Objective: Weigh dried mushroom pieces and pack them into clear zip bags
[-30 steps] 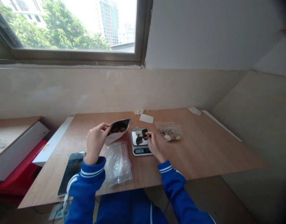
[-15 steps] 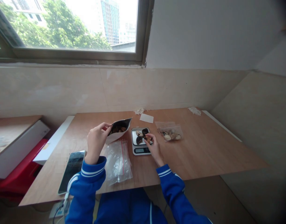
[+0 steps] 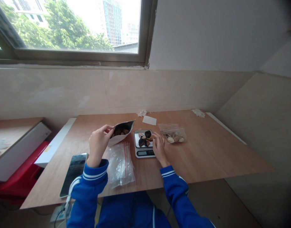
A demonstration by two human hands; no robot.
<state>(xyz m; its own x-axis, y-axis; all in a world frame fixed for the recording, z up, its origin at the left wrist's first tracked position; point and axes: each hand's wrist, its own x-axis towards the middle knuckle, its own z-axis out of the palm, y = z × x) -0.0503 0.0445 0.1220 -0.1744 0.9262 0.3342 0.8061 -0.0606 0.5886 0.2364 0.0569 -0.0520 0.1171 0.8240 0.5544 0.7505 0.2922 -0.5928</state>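
My left hand pinches the rim of a pouch, pale outside and dark inside, its mouth open and brown dried pieces showing within. To its right stands a small white digital kitchen scale with a lit display too small to read. Several dark and tan dried pieces, perhaps mushrooms, lie on its plate. My right hand hovers at the plate's right edge, fingers loosely bent and apart, close to a brown piece; nothing shows in its grasp.
Clear zip bags lie flat before the pouch. A filled zip bag rests right of the scale, and a white card behind it. At the left is a phone with a cable nearby. Crumpled tissue lies at the back edge.
My right hand has let go of a brown dried piece on the scale and drawn back slightly to the right. My left hand and the pouch have stayed put.
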